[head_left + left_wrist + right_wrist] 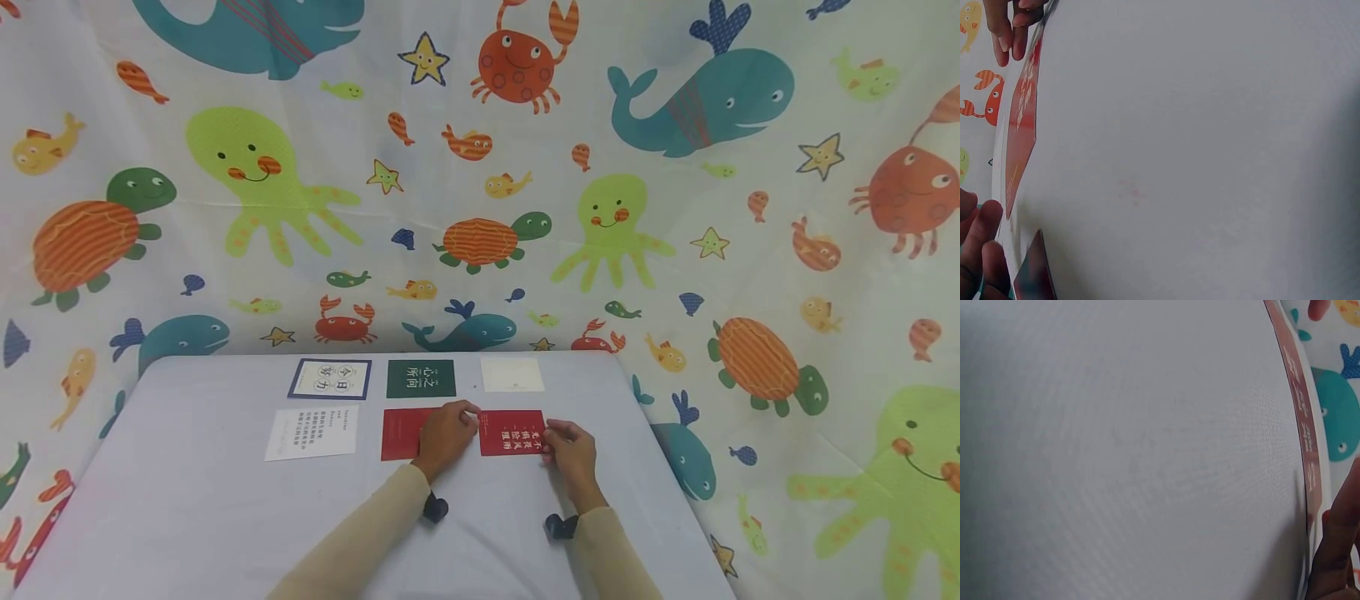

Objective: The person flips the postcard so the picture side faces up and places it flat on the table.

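A red card (512, 432) with white printed characters lies towards the right of the white table. My right hand (573, 458) pinches its right edge between thumb and fingers. At the card's upper left corner are the bent fingertips of my left hand (446, 437); in the left wrist view they look just off its end. Under that left hand lies a second red card (399, 433), partly hidden by the hand. In the right wrist view the printed red card (1300, 406) appears as a thin strip running to the right hand's fingers (1335, 550).
Along the back lie a blue-bordered card (330, 379), a dark green card (421, 379) and a blank-looking cream card (512, 375). Left of the red cards is a white card with lines of text (312, 432). A curtain with sea animals (480, 242) hangs behind the table.
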The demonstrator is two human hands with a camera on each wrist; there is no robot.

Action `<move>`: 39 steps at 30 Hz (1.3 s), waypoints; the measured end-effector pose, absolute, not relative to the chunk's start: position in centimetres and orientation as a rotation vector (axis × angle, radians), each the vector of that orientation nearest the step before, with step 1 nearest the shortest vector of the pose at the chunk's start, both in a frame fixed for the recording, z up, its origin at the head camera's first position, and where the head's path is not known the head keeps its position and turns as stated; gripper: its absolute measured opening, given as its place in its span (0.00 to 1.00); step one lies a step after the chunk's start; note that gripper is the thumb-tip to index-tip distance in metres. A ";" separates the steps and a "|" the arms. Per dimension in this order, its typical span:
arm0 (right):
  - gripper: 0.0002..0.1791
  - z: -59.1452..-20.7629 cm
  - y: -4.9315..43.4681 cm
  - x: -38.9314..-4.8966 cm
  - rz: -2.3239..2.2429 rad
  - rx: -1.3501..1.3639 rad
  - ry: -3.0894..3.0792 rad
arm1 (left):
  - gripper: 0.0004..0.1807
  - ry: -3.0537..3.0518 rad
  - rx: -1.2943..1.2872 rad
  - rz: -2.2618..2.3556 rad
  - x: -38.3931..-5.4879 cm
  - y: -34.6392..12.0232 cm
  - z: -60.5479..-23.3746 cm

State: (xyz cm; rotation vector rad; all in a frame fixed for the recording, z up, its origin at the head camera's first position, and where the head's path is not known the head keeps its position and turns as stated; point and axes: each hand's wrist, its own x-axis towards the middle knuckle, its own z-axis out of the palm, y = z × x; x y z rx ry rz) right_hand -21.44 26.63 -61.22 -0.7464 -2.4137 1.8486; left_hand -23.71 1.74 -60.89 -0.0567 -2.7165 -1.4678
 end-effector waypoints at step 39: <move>0.13 -61.4 26.9 -21.9 1.853 -0.823 -2.344 | 0.14 -2.736 -0.019 -1.485 -24.9 1.9 -60.8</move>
